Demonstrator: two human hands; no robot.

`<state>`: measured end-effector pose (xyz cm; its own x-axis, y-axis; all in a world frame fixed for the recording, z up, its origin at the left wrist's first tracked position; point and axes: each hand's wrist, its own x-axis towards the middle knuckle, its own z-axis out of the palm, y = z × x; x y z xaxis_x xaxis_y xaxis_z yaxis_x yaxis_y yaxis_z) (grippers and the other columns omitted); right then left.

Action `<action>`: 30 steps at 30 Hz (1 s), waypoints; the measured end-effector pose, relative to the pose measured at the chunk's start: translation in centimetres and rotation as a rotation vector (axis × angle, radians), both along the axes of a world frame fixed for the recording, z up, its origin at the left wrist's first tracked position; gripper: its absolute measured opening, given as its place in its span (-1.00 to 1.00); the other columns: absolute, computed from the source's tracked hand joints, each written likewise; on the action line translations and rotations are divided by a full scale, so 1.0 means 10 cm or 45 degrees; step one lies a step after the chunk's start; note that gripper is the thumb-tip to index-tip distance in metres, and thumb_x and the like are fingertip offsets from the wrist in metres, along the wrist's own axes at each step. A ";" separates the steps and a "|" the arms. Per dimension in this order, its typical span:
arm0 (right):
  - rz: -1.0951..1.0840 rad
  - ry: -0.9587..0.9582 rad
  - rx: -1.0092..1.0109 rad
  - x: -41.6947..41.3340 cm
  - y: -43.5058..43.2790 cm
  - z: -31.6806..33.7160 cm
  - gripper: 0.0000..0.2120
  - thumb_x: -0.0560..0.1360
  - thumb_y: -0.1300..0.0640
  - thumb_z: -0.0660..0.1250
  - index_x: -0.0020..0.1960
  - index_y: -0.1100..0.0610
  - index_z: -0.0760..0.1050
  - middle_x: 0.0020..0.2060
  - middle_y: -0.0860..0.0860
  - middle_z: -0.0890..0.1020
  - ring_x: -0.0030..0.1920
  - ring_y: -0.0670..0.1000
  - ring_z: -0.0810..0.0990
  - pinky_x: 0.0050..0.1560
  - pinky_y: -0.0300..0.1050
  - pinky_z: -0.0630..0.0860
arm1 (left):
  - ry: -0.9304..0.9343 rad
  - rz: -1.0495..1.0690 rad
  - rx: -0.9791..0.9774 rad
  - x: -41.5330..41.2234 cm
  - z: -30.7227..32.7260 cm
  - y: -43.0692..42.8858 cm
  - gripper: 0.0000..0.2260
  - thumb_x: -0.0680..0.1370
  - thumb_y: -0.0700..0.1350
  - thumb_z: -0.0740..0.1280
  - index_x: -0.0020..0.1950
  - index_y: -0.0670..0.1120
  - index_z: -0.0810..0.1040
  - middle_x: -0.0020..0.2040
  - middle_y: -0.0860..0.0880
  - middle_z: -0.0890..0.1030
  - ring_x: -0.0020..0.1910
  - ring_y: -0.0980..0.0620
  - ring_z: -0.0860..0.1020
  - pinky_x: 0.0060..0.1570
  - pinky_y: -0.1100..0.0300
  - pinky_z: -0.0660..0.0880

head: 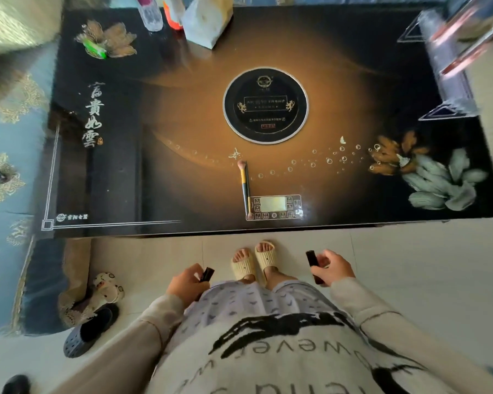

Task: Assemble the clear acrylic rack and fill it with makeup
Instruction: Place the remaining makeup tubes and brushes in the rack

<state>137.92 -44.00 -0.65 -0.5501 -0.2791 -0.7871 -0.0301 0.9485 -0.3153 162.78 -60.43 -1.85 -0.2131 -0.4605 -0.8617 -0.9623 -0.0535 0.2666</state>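
While you stand at the 6 o'clock edge of the table (160, 143), both your hands sit low, off the tabletop and above the floor tiles.

Left hand (187, 282), 7 o'clock of the view: fingers curled round a short dark tube (207, 274), its free end sticking out toward 1 o'clock.

Right hand (336, 268), 5 o'clock of the view: fingers and thumb wrapped round a longer dark tube (311, 258), which stands out of the fist toward 11 o'clock. Cannot tell whether it is one piece or two. Hands well apart, your slippers (256, 261) between them.

Acrylic rack (450, 89): on the table's 2 o'clock corner, along the right edge. Heavily blurred. Clear walls and triangular ends show, with pinkish streaks at its far part; contents not readable.

Makeup brush (244, 183): flat on the table at 6 o'clock of the round hob plate (265, 105). Pink bristles point to 12 o'clock; near end just beside the left edge of the control panel (273, 207). A thin dark stick lies along its right side.

Far edge, 11 to 12 o'clock: clear bottle (152, 14), orange container (172, 19) and pale carton (208, 22), close together. Green item (96, 49) near the 10 o'clock corner.
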 end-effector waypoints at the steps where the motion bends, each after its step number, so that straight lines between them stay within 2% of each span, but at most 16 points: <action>1: -0.038 0.011 -0.003 -0.01 0.08 0.00 -0.73 0.39 0.28 0.37 0.08 0.29 0.50 -0.08 0.13 0.55 -0.10 0.12 0.51 0.10 0.16 0.55 | -0.014 -0.022 -0.019 0.04 0.00 0.01 -0.85 0.48 -0.20 0.30 -0.21 -0.03 0.35 -0.07 -0.24 0.64 -0.03 -0.21 0.60 -0.12 0.14 0.43; 3: -0.118 0.021 -0.009 -0.01 0.21 -0.01 -0.71 0.40 0.29 0.37 0.10 0.30 0.49 0.02 0.20 0.60 -0.06 0.16 0.54 0.12 0.16 0.54 | -0.047 -0.070 -0.048 0.07 0.01 -0.01 -0.87 0.49 -0.19 0.29 -0.18 -0.05 0.36 -0.02 -0.26 0.65 0.03 -0.22 0.58 -0.05 0.11 0.46; 5: -0.208 0.025 -0.016 0.00 0.36 -0.03 -0.69 0.40 0.30 0.37 0.13 0.32 0.48 0.07 0.23 0.60 -0.03 0.18 0.55 0.13 0.16 0.53 | -0.048 -0.091 -0.059 0.03 0.00 -0.06 -0.89 0.50 -0.19 0.28 -0.18 -0.05 0.37 0.01 -0.25 0.65 0.03 -0.21 0.59 -0.10 0.17 0.41; 8: -0.320 0.035 0.001 0.06 0.61 -0.05 -0.80 0.39 0.30 0.37 0.01 0.28 0.49 0.05 0.23 0.61 -0.11 0.10 0.51 0.11 0.12 0.54 | -0.035 -0.165 -0.107 -0.17 0.04 -0.16 -0.89 0.48 -0.19 0.28 -0.20 -0.04 0.39 0.01 -0.22 0.66 -0.06 -0.17 0.58 -0.13 0.24 0.36; 10: -0.411 0.053 0.036 0.12 0.81 -0.07 -0.85 0.38 0.29 0.38 -0.07 0.26 0.48 0.02 0.23 0.63 -0.10 0.13 0.54 0.01 -0.03 0.52 | -0.012 -0.256 -0.140 -0.39 0.09 -0.20 -0.89 0.47 -0.20 0.29 -0.19 -0.03 0.40 0.02 -0.21 0.66 -0.01 -0.18 0.59 -0.10 0.21 0.39; 12: -0.490 0.069 0.072 0.18 1.02 -0.08 -0.82 0.37 0.26 0.40 -0.05 0.28 0.50 0.01 0.23 0.64 -0.02 0.16 0.58 -0.11 -0.20 0.36 | 0.025 -0.367 -0.174 -0.67 0.14 -0.23 -0.92 0.46 -0.21 0.30 -0.15 -0.06 0.42 0.04 -0.23 0.65 0.05 -0.20 0.58 -0.04 0.15 0.45; 14: -0.604 0.073 0.098 0.28 1.24 -0.10 -0.84 0.37 0.26 0.41 -0.12 0.24 0.46 0.00 0.23 0.64 0.01 0.17 0.58 -0.16 -0.21 0.28 | 0.061 -0.486 -0.193 -0.97 0.18 -0.21 -0.87 0.47 -0.21 0.29 0.01 -0.14 0.49 0.06 -0.25 0.63 0.07 -0.21 0.56 0.03 0.12 0.46; 16: -0.737 0.072 0.133 0.38 1.46 -0.11 -0.85 0.37 0.26 0.40 -0.11 0.24 0.46 0.01 0.24 0.64 0.02 0.17 0.58 -0.17 -0.21 0.26 | 0.105 -0.617 -0.171 -1.27 0.22 -0.14 -0.78 0.48 -0.21 0.28 0.12 -0.19 0.48 0.09 -0.24 0.62 0.06 -0.17 0.55 -0.01 0.16 0.43; 18: -0.867 0.075 0.155 0.48 1.67 -0.11 -0.84 0.38 0.28 0.39 -0.07 0.27 0.50 0.02 0.24 0.63 0.03 0.18 0.57 -0.17 -0.20 0.25 | 0.164 -0.749 -0.127 -1.56 0.25 0.00 -0.81 0.49 -0.21 0.28 0.10 -0.14 0.47 0.10 -0.21 0.62 -0.03 -0.08 0.52 -0.06 0.21 0.37; 20: -0.979 0.074 0.164 0.57 1.86 -0.12 -0.89 0.38 0.29 0.39 -0.20 0.20 0.45 0.01 0.25 0.63 0.02 0.18 0.57 -0.20 -0.19 0.22 | 0.200 -0.901 -0.101 -1.83 0.26 0.17 -0.86 0.51 -0.19 0.28 0.06 -0.11 0.45 0.09 -0.18 0.63 -0.06 -0.02 0.50 -0.04 0.22 0.36; 22: -1.054 0.053 0.183 0.64 2.04 -0.14 -0.79 0.38 0.28 0.38 -0.28 0.14 0.35 -0.01 0.25 0.63 0.01 0.17 0.57 -0.22 -0.18 0.21 | 0.221 -1.028 -0.084 -2.08 0.26 0.36 -0.81 0.51 -0.18 0.29 0.11 -0.16 0.46 0.09 -0.17 0.62 -0.04 -0.02 0.50 -0.02 0.22 0.35; 26: -1.134 0.004 0.207 0.57 2.43 -0.14 -0.85 0.39 0.25 0.37 -0.17 0.18 0.38 0.00 0.24 0.63 0.03 0.17 0.57 -0.22 -0.20 0.23 | 0.214 -1.191 -0.053 -2.49 0.23 0.80 -0.90 0.51 -0.16 0.29 -0.01 -0.08 0.41 0.04 -0.13 0.58 -0.11 0.00 0.45 -0.06 0.22 0.33; 30: -1.223 -0.038 0.167 0.28 2.87 -0.11 -0.85 0.39 0.26 0.38 -0.07 0.24 0.47 0.02 0.22 0.62 0.03 0.16 0.56 -0.16 -0.20 0.31 | 0.138 -1.261 -0.060 -2.79 0.18 1.26 -0.86 0.51 -0.17 0.28 0.06 -0.12 0.45 0.14 -0.17 0.59 -0.08 -0.03 0.46 -0.05 0.23 0.34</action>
<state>140.73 -15.25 -1.78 -0.4773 0.3699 -0.7971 0.7820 0.5926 -0.1933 134.84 -47.81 -0.02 -0.5962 -0.0658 -0.8001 -0.5375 0.7730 0.3369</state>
